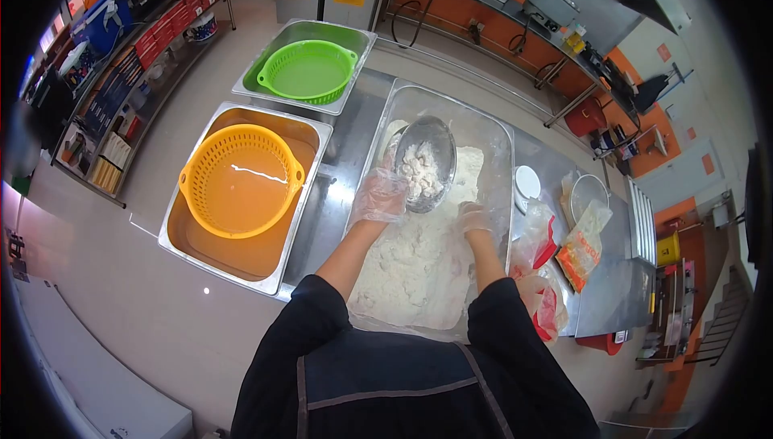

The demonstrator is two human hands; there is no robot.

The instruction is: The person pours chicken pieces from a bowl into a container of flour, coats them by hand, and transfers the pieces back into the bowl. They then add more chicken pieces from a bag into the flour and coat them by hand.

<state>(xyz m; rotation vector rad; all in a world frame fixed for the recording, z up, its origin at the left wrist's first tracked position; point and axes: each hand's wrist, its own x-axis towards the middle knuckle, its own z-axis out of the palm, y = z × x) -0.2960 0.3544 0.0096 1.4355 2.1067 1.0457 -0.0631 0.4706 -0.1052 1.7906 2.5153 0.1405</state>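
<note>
A large clear tub (510,161) stands in front of me, with white flour (403,270) spread over its bottom. Inside it, a round metal bowl (444,134) is tilted and holds floured pieces (420,169). My left hand (382,196), in a clear plastic glove, grips the near left side of the bowl, its fingers partly hidden. To the right of the bowl, my right hand (474,217), also gloved, is low over the flour near the tub's right side; its fingers are too blurred to make out.
An orange basket (241,181) sits in a steel pan (185,238) on the left, and a green basket (308,71) in another pan (362,44) behind it. Right of the tub are a white round lid (527,183), plastic bags (535,238) and an orange-printed bag (581,250).
</note>
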